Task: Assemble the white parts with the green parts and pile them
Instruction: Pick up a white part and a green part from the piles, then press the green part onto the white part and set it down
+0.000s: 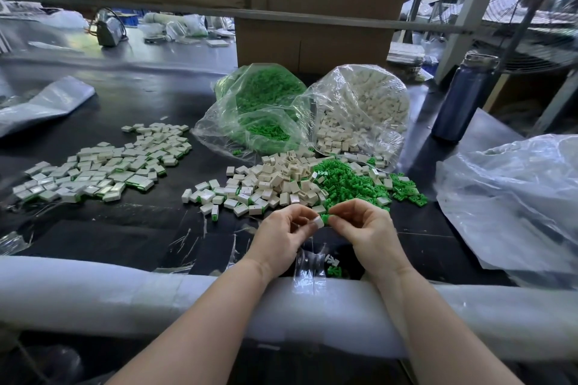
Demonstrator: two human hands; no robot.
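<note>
Foam padding (125,300) runs along the near edge of the dark bench (125,237), and both forearms cross it to meet just above the surface. Curled fingers of the left hand (283,234) pinch a white part (318,222), while the right hand (364,228) pinches a green part (325,218) touching it. Just behind lie a loose heap of white parts (269,181) and green parts (353,184), with the pile of assembled pieces (103,162) to the left and two clear bags (359,109) of stock farther back.
</note>
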